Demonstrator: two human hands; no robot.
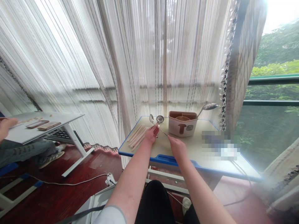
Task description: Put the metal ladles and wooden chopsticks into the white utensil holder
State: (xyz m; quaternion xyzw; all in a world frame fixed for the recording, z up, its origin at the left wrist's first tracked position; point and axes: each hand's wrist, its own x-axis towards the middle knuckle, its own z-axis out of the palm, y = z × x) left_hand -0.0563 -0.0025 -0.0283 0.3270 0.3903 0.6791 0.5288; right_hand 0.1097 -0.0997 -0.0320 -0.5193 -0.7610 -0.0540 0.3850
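My right hand (177, 148) is closed around the end of a thin metal handle. That handle slants up and left to a small ladle (151, 118), passing over the fingers of my left hand (151, 133). A metal skimmer (160, 119) with a perforated round head rises just beyond my left fingertips. My left fingers appear curled on its handle, though the grip is partly hidden. Several light wooden chopsticks (137, 137) lie to the left of my left hand. Right of the skimmer stands a white and brown utensil holder (181, 127), a large metal spoon (210, 106) leaning out of it.
The small blue-edged table (196, 158) stands before a sheer curtain (144, 56). A blurred patch (220, 146) covers something at its right. At left, another person's hand (7, 126) is over a white table (58, 119). Cables (74, 184) run along the floor.
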